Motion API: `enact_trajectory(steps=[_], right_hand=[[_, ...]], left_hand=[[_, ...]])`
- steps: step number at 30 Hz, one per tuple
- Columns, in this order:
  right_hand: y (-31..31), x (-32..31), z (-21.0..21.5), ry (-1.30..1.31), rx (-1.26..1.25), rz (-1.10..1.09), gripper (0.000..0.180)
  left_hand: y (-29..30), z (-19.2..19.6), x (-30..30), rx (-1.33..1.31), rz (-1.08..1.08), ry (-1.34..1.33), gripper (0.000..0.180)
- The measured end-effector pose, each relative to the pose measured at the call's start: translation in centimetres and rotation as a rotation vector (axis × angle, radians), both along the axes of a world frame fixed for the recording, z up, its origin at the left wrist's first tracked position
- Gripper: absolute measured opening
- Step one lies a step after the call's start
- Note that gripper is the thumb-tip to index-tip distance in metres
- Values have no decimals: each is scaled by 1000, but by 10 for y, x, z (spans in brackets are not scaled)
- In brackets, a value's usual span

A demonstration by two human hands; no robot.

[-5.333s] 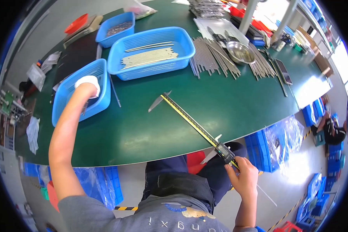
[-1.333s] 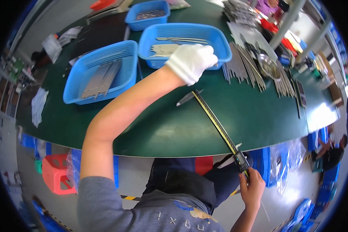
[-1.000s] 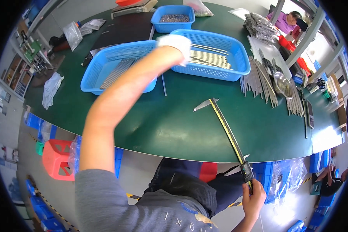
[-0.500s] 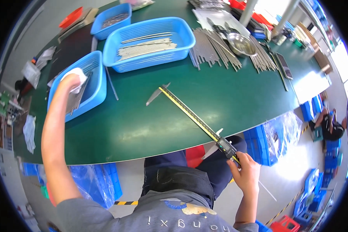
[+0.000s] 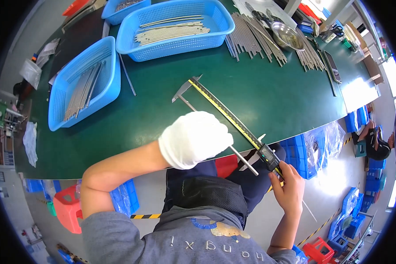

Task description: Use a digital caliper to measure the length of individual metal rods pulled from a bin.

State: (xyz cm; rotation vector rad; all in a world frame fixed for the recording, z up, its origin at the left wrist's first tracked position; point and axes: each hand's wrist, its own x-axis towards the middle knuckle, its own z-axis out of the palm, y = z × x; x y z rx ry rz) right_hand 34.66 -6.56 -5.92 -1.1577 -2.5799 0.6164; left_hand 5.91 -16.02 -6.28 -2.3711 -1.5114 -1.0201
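Observation:
My left hand (image 5: 196, 138), in a white glove, is closed around a thin metal rod (image 5: 244, 161). The rod lies slantwise beside the beam of a digital caliper (image 5: 226, 114), its far end close to the fixed jaw. Its near end sticks out past the sliding jaw; whether it touches either jaw I cannot tell. My bare right hand (image 5: 289, 185) grips the caliper's display end at the table's front edge, thumb and fingers round the slider. At the left stands a blue basket (image 5: 117, 83) with several metal rods (image 5: 81, 92) inside.
A larger blue basket (image 5: 185, 50) holding pale rods (image 5: 174, 33) stands at the back. One loose rod (image 5: 127, 75) lies between the baskets. Rows of rods (image 5: 255, 37), a metal bowl (image 5: 287, 36) and a phone (image 5: 332, 67) sit back right. Blue crates (image 5: 295, 158) stand below the table.
My left hand has come out of the left basket with a rod and moved right, beside the caliper. The right hand still holds the caliper. The view has shifted slightly.

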Motion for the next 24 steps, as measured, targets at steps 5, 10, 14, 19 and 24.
enact_trajectory(steps=[5,10,14,19,24], right_hand=[[-1,0,0,4,2,5,31],[-1,0,3,-24,11,25,30],[-2,1,2,-17,29,16,29],[-2,2,1,-8,31,27,27],[-4,5,-4,9,64,38,30]], left_hand=[[0,-23,-3,-147,34,-21,23],[-1,-26,-3,-146,28,-47,19],[-1,-27,-2,-214,39,-93,19],[-4,-28,-2,-231,49,-131,22],[-4,-29,-2,-224,64,-130,22]])
